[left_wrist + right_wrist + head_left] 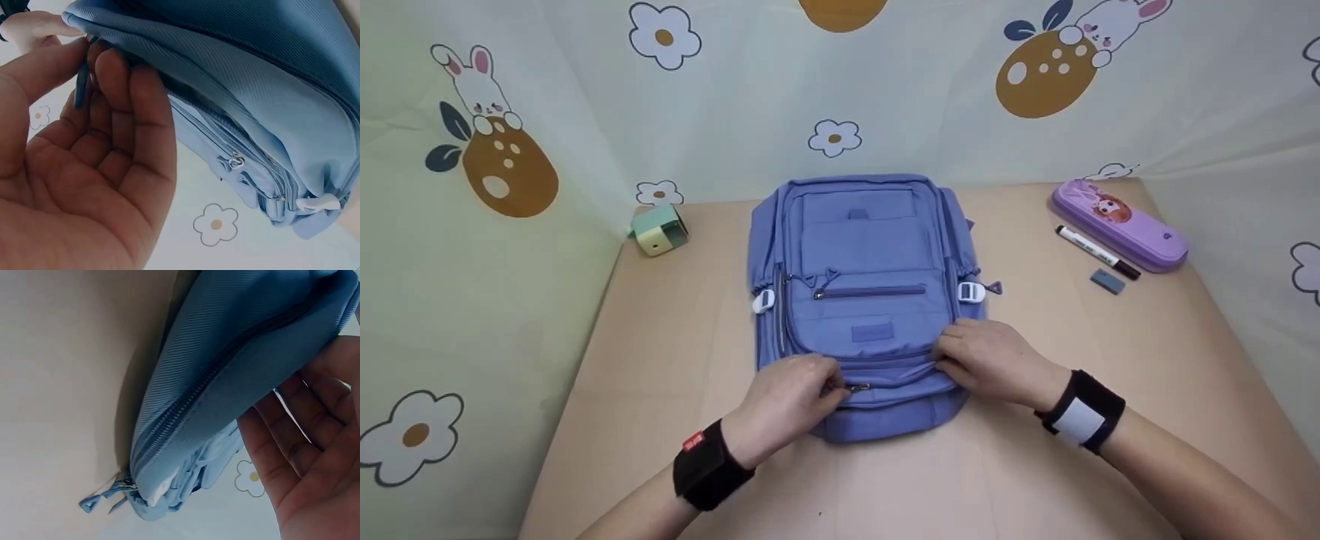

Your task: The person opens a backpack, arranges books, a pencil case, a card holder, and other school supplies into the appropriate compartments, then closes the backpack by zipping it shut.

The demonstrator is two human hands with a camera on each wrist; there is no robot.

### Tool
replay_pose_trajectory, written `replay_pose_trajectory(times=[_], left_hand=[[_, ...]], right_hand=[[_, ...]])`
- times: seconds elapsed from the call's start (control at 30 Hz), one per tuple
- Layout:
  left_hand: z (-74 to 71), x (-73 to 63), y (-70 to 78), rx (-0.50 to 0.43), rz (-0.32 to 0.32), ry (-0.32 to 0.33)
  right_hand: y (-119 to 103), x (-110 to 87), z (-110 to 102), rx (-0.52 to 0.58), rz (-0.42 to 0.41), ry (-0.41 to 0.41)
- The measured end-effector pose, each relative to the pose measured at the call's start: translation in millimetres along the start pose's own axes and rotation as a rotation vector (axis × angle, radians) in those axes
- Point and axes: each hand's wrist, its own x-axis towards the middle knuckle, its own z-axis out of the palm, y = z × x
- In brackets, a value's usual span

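A blue backpack (877,247) lies on the table, its front facing up and its bottom end nearest the person. My left hand (799,394) pinches a zipper pull (81,84) between thumb and fingers at the lower front. Close by that hand, a metal zipper slider (859,388) shows on the lower seam. On the other side my right hand (997,360) grips the fabric edge near the lower right corner. In the right wrist view, a long zipper (185,405) runs along the bag's side, next to the held edge (315,349).
At the back left stands a green and cream box-shaped object (660,230). A purple pencil case (1117,225), a white marker with black ends (1099,253) and a small blue-grey eraser (1108,281) lie at the right. Patterned cloth (750,112) encloses the wooden table (675,330).
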Motion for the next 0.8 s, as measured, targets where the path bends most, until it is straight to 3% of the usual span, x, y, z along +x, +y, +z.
replay_pose_trajectory(times=[0.17,0.27,0.33,0.43,0.57,0.7,0.8], left_hand=[[-4.4,-1.7,-0.4,-0.141,-0.022,-0.041],[-5.9,-1.6,3.4,-0.252,0.006,-0.073],[-7.6,-1.5,5.3,-0.276,0.031,-0.080],[-12.0,0.0,0.0,-0.200,0.079,-0.025],[-17.8,3.1,-23.1,-0.023,0.141,0.046],[-16.8,5.1,-46.2,0.073,0.190,-0.049],[-13.5,6.5,-54.6,0.137,0.238,-0.093]], right_hand=[[-13.9,8.4,-5.0,0.016,-0.015,0.032],[-25.8,17.2,-5.9,0.040,-0.043,0.037],[-32.5,23.0,-5.3,0.055,-0.065,0.033],[-38.7,29.1,-4.1,0.062,-0.088,0.034],[-43.8,33.8,-3.0,0.055,-0.098,0.048],[-52.2,41.0,-1.5,0.052,-0.119,0.037],[-60.7,48.7,0.1,0.056,-0.145,0.007]])
